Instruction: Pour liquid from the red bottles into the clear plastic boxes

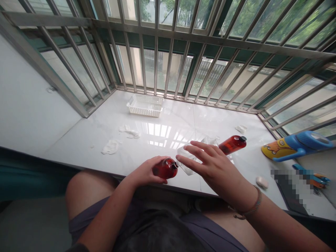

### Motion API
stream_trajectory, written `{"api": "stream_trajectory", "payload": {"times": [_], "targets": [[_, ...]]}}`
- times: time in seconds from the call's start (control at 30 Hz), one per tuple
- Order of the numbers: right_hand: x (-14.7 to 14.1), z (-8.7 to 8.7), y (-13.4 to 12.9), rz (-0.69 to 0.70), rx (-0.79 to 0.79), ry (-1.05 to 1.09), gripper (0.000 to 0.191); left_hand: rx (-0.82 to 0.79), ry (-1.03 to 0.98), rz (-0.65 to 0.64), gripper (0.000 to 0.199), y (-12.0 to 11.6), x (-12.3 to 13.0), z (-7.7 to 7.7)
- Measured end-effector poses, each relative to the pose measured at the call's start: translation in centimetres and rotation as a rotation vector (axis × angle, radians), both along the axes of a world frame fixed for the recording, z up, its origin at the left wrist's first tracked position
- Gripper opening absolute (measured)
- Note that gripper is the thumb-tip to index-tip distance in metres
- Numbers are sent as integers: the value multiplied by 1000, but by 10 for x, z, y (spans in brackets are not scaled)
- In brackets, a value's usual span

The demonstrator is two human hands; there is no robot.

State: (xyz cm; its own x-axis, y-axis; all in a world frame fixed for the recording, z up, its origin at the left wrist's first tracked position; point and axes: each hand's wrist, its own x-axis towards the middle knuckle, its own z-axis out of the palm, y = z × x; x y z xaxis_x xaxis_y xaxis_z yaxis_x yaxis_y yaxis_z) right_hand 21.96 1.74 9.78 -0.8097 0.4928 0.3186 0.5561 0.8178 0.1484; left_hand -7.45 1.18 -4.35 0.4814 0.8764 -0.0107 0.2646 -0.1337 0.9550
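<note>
My left hand [146,170] is wrapped round a red-brown bottle [163,169] near the front edge of the white table, its dark neck pointing right. My right hand [214,162] hovers to the right of that neck with fingers stretched out and spread. Beneath those fingers is a clear, see-through container [184,160], partly hidden; whether the hand touches it I cannot tell. Just beyond my right hand is a second red-brown bottle [232,145] with a black cap, its lower end partly covered by the hand.
A white perforated basket [145,110] sits at the back. Crumpled white tissues [111,147] lie at left. On the right are a blue and yellow water bottle [294,145], a small pale object [261,182] and a dark flat item [286,192]. Metal window bars [172,70] enclose the far side.
</note>
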Motion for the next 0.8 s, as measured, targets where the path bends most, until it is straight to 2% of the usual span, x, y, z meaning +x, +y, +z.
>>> {"api": "stream_trajectory", "payload": {"times": [0.4, 0.8], "targets": [[-8, 7, 2, 35, 21, -27, 61, 21, -1, 3, 91, -1, 0, 0], [-10, 5, 3, 24, 22, -45, 62, 14, -19, 3, 90, -1, -2, -2]]}}
